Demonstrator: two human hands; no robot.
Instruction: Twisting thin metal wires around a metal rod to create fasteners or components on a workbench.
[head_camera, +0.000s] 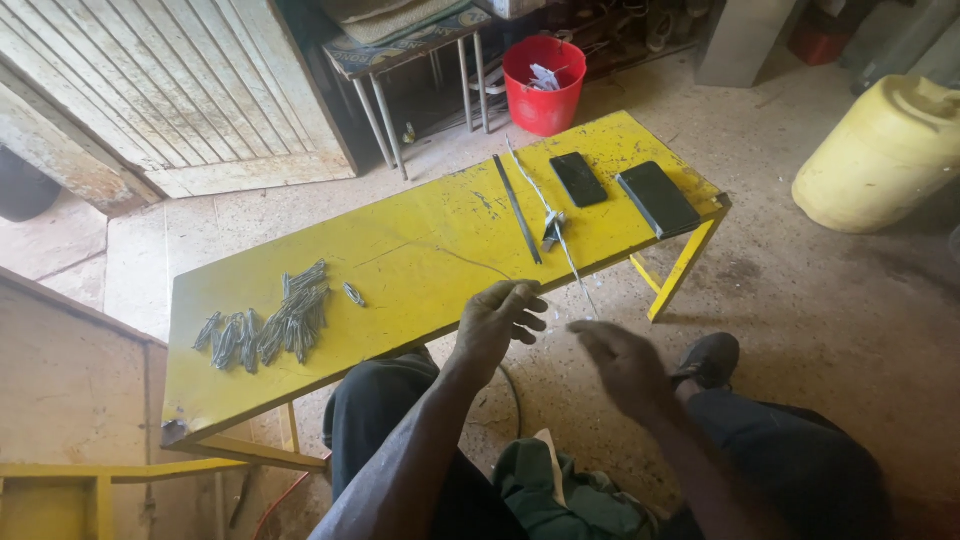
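Observation:
My left hand hovers at the near edge of the yellow bench, fingers curled around a thin wire that runs across the bench top. My right hand is blurred, just off the bench's near edge, fingers loosely apart with nothing seen in it. A long thin wire strip with a small twisted metal piece lies just beyond both hands. A flat dark metal bar lies beside it. A pile of several twisted wire pieces sits at the bench's left end.
Two dark phones lie at the bench's right end. A red bucket stands behind the bench, a yellow jerrycan at right, a metal-legged stool and wooden door at back left. A green cloth lies on my lap.

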